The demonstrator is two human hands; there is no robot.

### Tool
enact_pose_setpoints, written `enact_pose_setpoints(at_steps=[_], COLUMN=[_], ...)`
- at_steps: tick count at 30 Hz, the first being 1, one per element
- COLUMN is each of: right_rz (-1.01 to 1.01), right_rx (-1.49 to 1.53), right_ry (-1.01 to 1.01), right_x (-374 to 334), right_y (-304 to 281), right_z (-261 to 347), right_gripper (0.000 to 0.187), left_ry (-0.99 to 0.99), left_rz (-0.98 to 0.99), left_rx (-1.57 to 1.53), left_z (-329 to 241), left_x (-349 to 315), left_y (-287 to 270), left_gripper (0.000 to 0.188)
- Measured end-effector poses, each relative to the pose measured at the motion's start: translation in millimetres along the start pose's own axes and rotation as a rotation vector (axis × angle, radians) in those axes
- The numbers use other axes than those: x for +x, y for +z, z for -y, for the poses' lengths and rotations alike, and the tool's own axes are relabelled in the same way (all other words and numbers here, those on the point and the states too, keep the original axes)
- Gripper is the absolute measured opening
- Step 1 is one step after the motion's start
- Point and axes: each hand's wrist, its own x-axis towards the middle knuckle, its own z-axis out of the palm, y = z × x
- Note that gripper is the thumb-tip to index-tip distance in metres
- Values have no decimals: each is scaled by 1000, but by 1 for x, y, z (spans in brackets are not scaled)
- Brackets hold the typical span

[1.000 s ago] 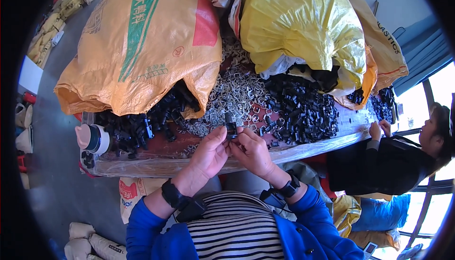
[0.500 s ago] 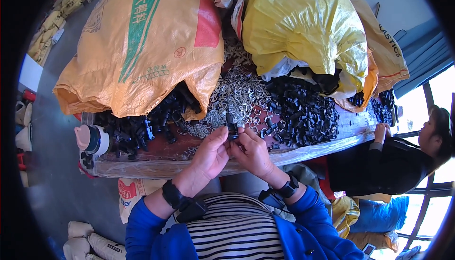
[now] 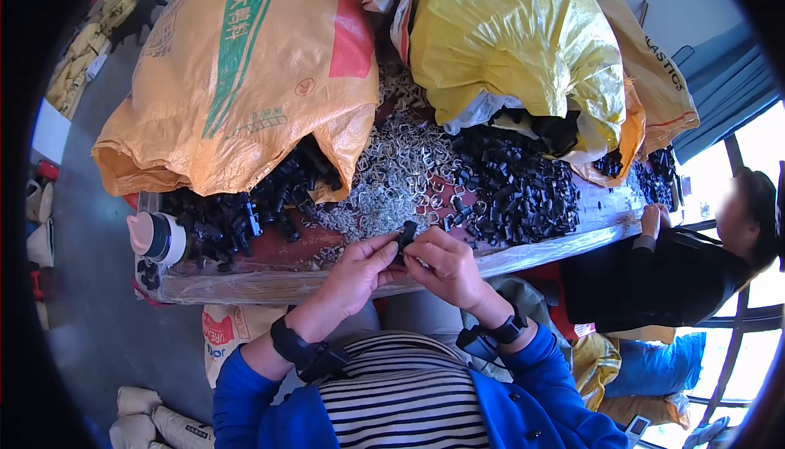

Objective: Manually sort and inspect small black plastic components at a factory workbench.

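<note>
A small black plastic part sits between my two hands above the table's near edge. My left hand grips its left side with thumb and fingers. From the right, the fingertips of my right hand pinch the same part, and they hide much of it. Just beyond lie a heap of small metal rings and a pile of tiny silvery pieces. To the right spreads a heap of small black plastic pieces; larger black plastic parts lie at the left.
A big orange woven sack and a yellow sack stand on the plastic-edged table. At the left corner is a white and pink bottle. Another person works at the right end. Filled sacks lie on the floor.
The black part has been turned in my fingers and now stands up more between them. My right hand has shifted slightly right and its fingers have closed over the part.
</note>
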Motion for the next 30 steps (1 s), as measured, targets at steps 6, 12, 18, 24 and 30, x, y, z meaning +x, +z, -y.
enact_pose_setpoints(at_steps=[6,12,18,24,30], right_rz=[178,277,311,338,321], right_rx=[-86,-108,-224,-249,-75], right_ry=[-12,-24,-94,-70,34], right_x=[3,4,-1,-2,0], right_y=[-3,-9,-10,-13,-3], right_z=[-6,-4,4,14,-3], right_gripper=[12,13,9,11,11], left_ry=[-46,-94,-96,-95,-157], left_rz=[24,48,87,183,121], left_rx=[62,133,162,209,8], left_z=[-2,0,7,9,5], left_x=[0,-3,-9,-12,-5], left_y=[-5,-7,-3,-5,-17], left_gripper=[28,28,27,27,25])
